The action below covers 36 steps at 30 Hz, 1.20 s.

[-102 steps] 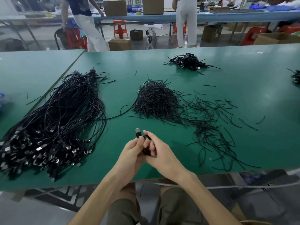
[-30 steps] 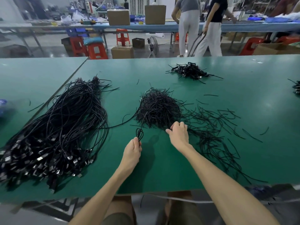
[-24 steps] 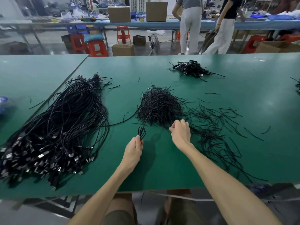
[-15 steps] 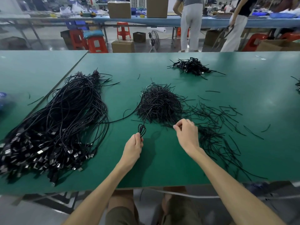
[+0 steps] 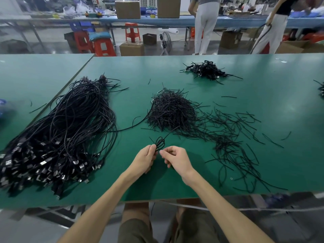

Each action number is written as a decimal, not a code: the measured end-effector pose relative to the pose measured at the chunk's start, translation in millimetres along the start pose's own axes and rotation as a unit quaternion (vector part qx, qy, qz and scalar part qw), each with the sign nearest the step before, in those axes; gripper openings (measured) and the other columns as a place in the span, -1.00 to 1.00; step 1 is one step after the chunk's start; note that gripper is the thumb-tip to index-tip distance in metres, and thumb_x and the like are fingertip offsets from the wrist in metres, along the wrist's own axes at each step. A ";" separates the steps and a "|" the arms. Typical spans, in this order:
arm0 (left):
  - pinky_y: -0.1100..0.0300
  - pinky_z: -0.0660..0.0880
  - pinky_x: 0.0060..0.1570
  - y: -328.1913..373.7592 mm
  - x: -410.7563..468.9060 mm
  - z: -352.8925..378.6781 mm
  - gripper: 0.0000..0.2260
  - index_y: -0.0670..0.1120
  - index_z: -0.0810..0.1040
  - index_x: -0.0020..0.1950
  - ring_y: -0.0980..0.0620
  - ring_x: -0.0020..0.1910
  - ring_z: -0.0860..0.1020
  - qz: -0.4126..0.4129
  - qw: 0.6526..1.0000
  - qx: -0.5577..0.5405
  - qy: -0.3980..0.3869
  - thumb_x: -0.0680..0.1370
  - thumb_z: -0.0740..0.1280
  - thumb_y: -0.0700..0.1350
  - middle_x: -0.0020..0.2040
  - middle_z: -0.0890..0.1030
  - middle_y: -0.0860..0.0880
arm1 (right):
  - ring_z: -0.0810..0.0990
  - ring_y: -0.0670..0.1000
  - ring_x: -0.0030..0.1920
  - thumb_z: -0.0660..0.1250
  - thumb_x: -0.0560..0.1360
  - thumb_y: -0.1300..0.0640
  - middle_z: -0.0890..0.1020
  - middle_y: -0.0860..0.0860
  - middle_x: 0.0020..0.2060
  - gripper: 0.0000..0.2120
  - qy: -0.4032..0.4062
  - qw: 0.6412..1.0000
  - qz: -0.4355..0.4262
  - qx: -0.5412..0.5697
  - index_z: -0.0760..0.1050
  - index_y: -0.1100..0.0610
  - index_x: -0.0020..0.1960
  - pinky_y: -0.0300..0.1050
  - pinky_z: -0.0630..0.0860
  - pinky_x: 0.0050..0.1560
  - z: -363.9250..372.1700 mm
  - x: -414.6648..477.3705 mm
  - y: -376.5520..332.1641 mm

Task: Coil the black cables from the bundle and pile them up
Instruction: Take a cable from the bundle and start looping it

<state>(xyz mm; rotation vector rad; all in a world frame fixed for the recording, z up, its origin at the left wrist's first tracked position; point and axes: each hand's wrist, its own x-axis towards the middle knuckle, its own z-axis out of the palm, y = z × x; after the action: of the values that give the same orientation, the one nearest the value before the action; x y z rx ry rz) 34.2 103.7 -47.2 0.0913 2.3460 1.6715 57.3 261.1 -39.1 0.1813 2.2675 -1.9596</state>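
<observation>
Standing by the green desk (image 5: 263,88), I'd say this is the tying-off part of one cable, with the winding itself done. The left hand (image 5: 145,160) has its grip curled round a small coil (image 5: 160,143) of black cable, whose loops poke up above the fingers, held just over the desk near its front edge. The right hand (image 5: 178,161) is close beside it, thumb and forefinger pressed together right at the foot of those loops. Whether they pinch a tie or the cable itself is too fine for me to make out. A thin strand (image 5: 172,131) runs from the loops towards the heap of short ties (image 5: 171,111) in the middle of the desk, and I can't tell if it is the cable's tail or a tie. The big bundle (image 5: 66,130) of loose cables lies well to the left, its metal plugs fanned out towards the near edge, and it looks barely used up. The pile (image 5: 205,70) of finished coils sits at the far side and is small, so most of the job is left. The next move, as I judge it, calls for wrapping a tie round the waist of the coil and twisting it tight, with the left grip keeping the loops from springing apart, and then a long reach past the tie heap to drop it on the pile.
</observation>
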 end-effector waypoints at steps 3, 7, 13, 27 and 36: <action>0.20 0.24 -0.57 -2.5 -0.5 -0.9 -0.67 -0.09 0.34 -0.15 0.10 -0.50 0.24 0.001 1.000 -0.010 -0.002 0.74 0.08 0.04 -0.40 0.32 0.11 | 0.56 -0.11 -0.34 0.45 0.56 0.13 0.64 -0.01 -0.30 -0.88 0.002 1.000 0.004 0.002 0.60 0.19 -0.04 -0.17 0.51 -0.30 -0.4 0.5 1.4; 0.19 0.25 -0.58 -3.1 1.2 -1.2 -0.67 -0.08 0.36 -0.17 0.11 -0.51 0.24 -0.004 1.000 -0.010 0.000 0.73 0.11 0.05 -0.43 0.33 0.13 | 0.58 -0.09 -0.31 0.47 0.54 0.13 0.65 -0.01 -0.29 -0.87 -0.002 1.000 -0.002 0.004 0.60 0.20 -0.03 -0.17 0.53 -0.27 -0.8 -1.5 3.9; 0.25 0.20 -0.57 2.5 -0.8 -15.8 -0.69 -0.07 0.36 -0.14 0.10 -0.50 0.17 -0.031 0.994 -0.039 -0.096 0.72 0.14 0.07 -0.42 0.26 0.12 | 0.63 -0.03 -0.23 0.51 0.52 0.14 0.68 0.05 -0.17 -0.55 -0.086 0.995 -0.008 0.056 0.41 0.05 0.33 -0.15 0.53 -0.19 -12.4 -3.7 -0.2; 0.30 0.16 -0.49 20.6 -28.4 -23.2 -0.74 -0.03 0.47 -0.05 0.06 -0.42 0.09 -0.059 0.957 -0.143 -0.246 0.70 0.20 0.11 -0.31 0.18 0.03 | 0.62 -0.12 -0.07 0.56 0.47 0.03 0.72 -0.01 -0.03 -0.74 -0.130 0.986 -0.092 -0.040 0.64 0.03 0.13 -0.20 0.53 -0.09 -28.1 -21.8 -10.5; 0.24 0.27 -0.42 20.7 -33.2 -11.9 -0.72 -0.11 0.37 -0.05 0.05 -0.40 0.20 -0.028 0.960 -0.122 -0.250 0.71 0.18 0.08 -0.29 0.26 0.03 | 0.61 -0.18 -0.20 0.55 0.44 0.14 0.69 -0.11 -0.23 -0.88 -0.033 0.980 -0.109 -0.162 0.60 0.06 -0.13 -0.32 0.45 -0.16 -31.6 -22.3 -6.7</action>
<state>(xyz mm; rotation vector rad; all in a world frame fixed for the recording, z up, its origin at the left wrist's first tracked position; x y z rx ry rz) 61.4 93.1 -18.5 0.3518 1.7471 1.6587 77.3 291.4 -24.0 -0.1721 2.6123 -1.6207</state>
